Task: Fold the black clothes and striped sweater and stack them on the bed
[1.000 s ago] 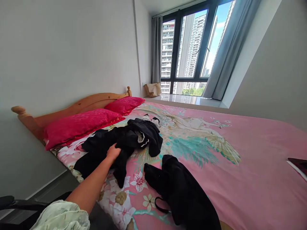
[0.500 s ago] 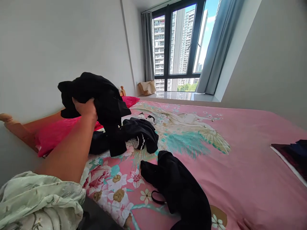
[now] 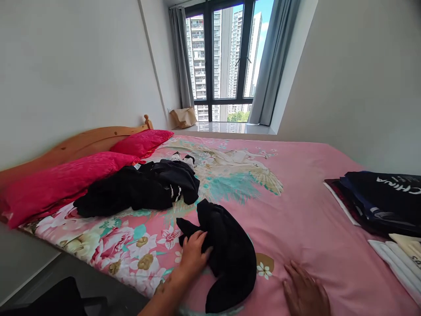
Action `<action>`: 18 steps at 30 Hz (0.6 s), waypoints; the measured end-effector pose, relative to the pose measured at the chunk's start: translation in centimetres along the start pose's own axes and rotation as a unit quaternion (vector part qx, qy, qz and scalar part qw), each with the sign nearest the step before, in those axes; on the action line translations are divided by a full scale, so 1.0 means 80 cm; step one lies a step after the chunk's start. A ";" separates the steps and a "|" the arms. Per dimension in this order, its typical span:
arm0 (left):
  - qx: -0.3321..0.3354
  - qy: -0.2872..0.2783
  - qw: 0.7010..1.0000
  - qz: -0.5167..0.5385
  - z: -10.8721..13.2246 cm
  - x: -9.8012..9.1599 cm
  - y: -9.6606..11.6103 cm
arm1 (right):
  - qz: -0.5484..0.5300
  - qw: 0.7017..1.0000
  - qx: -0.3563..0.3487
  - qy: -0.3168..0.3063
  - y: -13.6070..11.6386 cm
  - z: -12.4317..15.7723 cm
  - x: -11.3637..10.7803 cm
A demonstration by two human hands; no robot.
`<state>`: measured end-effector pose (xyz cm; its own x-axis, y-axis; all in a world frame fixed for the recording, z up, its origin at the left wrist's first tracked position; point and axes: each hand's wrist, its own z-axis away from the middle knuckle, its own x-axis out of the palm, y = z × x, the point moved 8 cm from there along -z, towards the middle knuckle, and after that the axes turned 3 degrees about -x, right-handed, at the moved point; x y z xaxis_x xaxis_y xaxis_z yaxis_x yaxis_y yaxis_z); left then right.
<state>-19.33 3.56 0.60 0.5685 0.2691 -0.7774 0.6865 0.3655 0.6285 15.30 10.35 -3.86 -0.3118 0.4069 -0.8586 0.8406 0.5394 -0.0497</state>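
A crumpled black garment lies on the near part of the bed, in the middle of the head view. My left hand rests on its left edge, with thumb and fingers apart on the cloth. To the right of that garment, my right hand lies flat on the pink bedspread, fingers stretched out and holding nothing. Farther back on the left is a loose heap of black clothes, with some striped and white fabric showing at its far end.
Folded dark clothes are stacked on the right, with folded white and cream clothes in front. Red pillows lie along the wooden headboard. A brown paper bag sits on the windowsill.
My left hand has let go of a black garment, now on the heap at the left, and has come down to the nearer one. My view has turned right, bringing my right hand into sight.
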 end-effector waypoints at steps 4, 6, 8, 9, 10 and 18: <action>-0.027 0.028 0.998 0.052 0.052 0.023 0.020 | -0.027 0.998 0.036 -0.044 -0.006 -0.002 -0.008; -0.015 0.011 0.996 0.082 0.084 0.037 0.043 | -0.044 0.995 0.055 -0.066 -0.006 -0.002 -0.012; -0.014 -0.007 0.991 0.135 0.121 0.051 0.062 | -0.071 0.991 0.076 -0.082 -0.004 -0.004 -0.018; -0.024 -0.012 0.985 0.170 0.140 0.057 0.066 | -0.092 0.988 0.087 -0.088 -0.003 -0.006 -0.021; -0.038 -0.015 0.977 0.208 0.159 0.063 0.067 | -0.120 0.983 0.098 -0.093 -0.002 -0.008 -0.025; -0.172 -0.012 0.866 0.469 0.263 0.099 0.018 | -0.347 0.903 0.213 -0.140 -0.052 0.021 -0.046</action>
<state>-4.29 -12.53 -4.12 0.8151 0.5745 0.0749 -0.2556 0.2406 0.9364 13.70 5.32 -1.34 -0.7546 -0.1536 -0.6380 0.5988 0.2366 -0.7652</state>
